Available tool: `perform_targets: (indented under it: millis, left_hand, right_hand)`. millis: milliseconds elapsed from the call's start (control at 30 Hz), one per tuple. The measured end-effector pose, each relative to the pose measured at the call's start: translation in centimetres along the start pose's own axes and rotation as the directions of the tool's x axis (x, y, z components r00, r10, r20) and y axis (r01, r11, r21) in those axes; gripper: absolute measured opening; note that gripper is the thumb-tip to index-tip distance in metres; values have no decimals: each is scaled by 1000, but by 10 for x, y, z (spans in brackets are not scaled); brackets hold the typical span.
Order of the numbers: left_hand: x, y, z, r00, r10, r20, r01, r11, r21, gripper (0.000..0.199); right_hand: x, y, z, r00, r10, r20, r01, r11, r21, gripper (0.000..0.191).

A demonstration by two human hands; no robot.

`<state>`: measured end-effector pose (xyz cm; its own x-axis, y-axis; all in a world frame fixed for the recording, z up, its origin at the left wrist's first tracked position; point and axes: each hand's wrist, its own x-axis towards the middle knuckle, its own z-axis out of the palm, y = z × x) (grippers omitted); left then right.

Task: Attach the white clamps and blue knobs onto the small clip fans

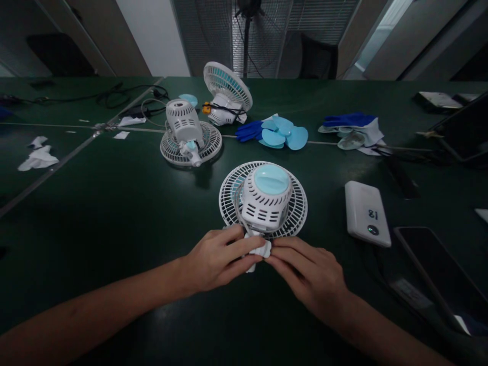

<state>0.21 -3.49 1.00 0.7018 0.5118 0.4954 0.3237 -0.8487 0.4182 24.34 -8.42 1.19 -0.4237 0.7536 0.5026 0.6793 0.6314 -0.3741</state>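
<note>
A small white fan (265,206) lies face down on its round grille, its motor housing upward with a light-blue knob on top. My left hand (224,254) is closed around the white clip-like piece (261,248) at the near end of the fan. Fingertips of my right hand (307,269) press against the other side of that same piece. A thin grey cord loops along the left of the housing. The fingers partly hide the piece, so its full shape does not show.
Behind stand a second face-down fan (185,127) and a tilted fan (227,96). Light-blue fan blades (284,133) lie beside blue-and-white gloves (249,130), with more gloves (354,131) farther right. At right are a white power bank (367,213) and a phone (438,269). Crumpled paper (38,156) lies left.
</note>
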Motion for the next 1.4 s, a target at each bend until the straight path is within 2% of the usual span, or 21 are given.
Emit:
perform_targets:
  millis: [67,200,300,367,400,433,500,567,600,633,667,700,767,800,833,900,1167,1233,1300,1333,1400]
  left_hand:
    - [1,0,-1,1000,-3,2,3,1000,-4,28]
    - [0,-1,0,1000,5,17,-4,1000,-14,30]
    - [-1,-2,0,1000,-1,25,1,1000,-13,32]
    - [-1,-2,0,1000,-6,25,6,1000,-15,31]
    - [-1,-1,0,1000,-6,25,7,1000,-15,31]
    - [-1,-1,0,1000,-5,27,6,1000,-13,30]
    - [0,0,0,999,-3,34,3,1000,-4,30]
    - [1,0,0,999,-3,40,3,1000,4,30]
    - [1,0,-1,999,-6,44,6,1000,5,30]
    - [1,0,-1,999,-9,48,9,1000,4,30]
    - [1,0,-1,999,-11,52,11,1000,0,30]
    - [1,0,-1,999,-12,51,12,1000,-5,30]
    - [1,0,-1,999,-10,48,11,1000,-17,30]
    - [0,-1,-1,999,-9,47,10,1000,-22,30]
    - [0,-1,0,999,-8,47,9,1000,-27,30]
    - [0,-1,0,999,-8,50,9,999,-30,31]
    - [0,-1,1,1000,-2,28,3,1000,-23,30]
    - [0,-1,1,999,-10,40,12,999,-32,30]
    - [0,-1,1,998,-23,54,25,999,-36,29]
    - [0,-1,1,998,-26,58,28,999,-34,29]
    - [-1,-1,0,998,-25,61,27,999,-29,30]
  right_hand:
    - [-1,-2,2,999,38,7,-38,999,27,15]
    - [-5,1,1,993,-85,-83,74,989,-126,21]
    - [-4,1,-2,990,-116,-77,103,984,-147,27]
    - [0,-2,-2,999,-13,-52,12,1000,-23,19]
    - [3,-5,-2,994,104,-10,-103,990,95,14]
    - [5,-8,-2,967,246,71,-256,936,240,17]
    - [11,-13,-1,806,466,365,-592,639,491,35]
    - [13,-16,0,623,486,613,-778,307,548,46]
    - [13,-15,0,588,480,651,-803,249,542,47]
    - [12,-14,0,610,499,616,-788,295,541,44]
    - [10,-12,0,681,523,512,-730,432,530,37]
    - [7,-9,-1,786,505,356,-618,625,478,28]
    - [2,-3,-2,960,274,60,-280,935,216,19]
    - [0,0,-3,993,122,-5,-121,990,76,22]
    - [-2,3,-3,1000,0,-17,-1,1000,-28,24]
    - [-3,8,-4,994,-110,2,109,986,-129,25]
    - [0,12,-3,986,-168,14,168,974,-149,25]
    - [2,8,-3,997,-67,24,67,997,-23,21]
    - [6,1,-2,972,182,148,-216,943,254,20]
    - [8,-3,-2,904,319,284,-415,815,405,27]
    - [13,-10,-2,692,427,582,-721,382,578,40]
